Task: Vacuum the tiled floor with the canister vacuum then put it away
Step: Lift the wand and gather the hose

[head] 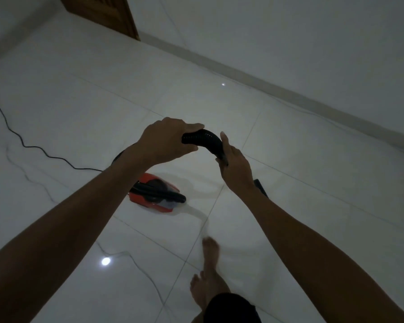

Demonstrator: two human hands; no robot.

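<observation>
— Where is the vacuum, and what are you holding?

— The red canister vacuum (155, 194) sits on the white tiled floor (289, 194) just below the middle of my view. Its black ribbed hose (202, 139) arches up between my hands. My left hand (167, 142), at about ten o'clock from the hose's bend, is closed around one end of it. My right hand (236, 166), at four o'clock from the bend, is wrapped around the other end, thumb raised along the hose. A dark rigid part (261, 188) shows just past my right wrist; I cannot tell what it is.

— And around that?

— A thin black power cord (33, 148) snakes across the tiles from nine o'clock toward the canister. My bare feet (208, 276) stand at six o'clock. A pale skirting (266, 87) runs diagonally from twelve to three o'clock, and a brown wooden door (105, 12) stands at eleven o'clock. A bright light reflection (106, 261) glints on the tiles at seven o'clock.
</observation>
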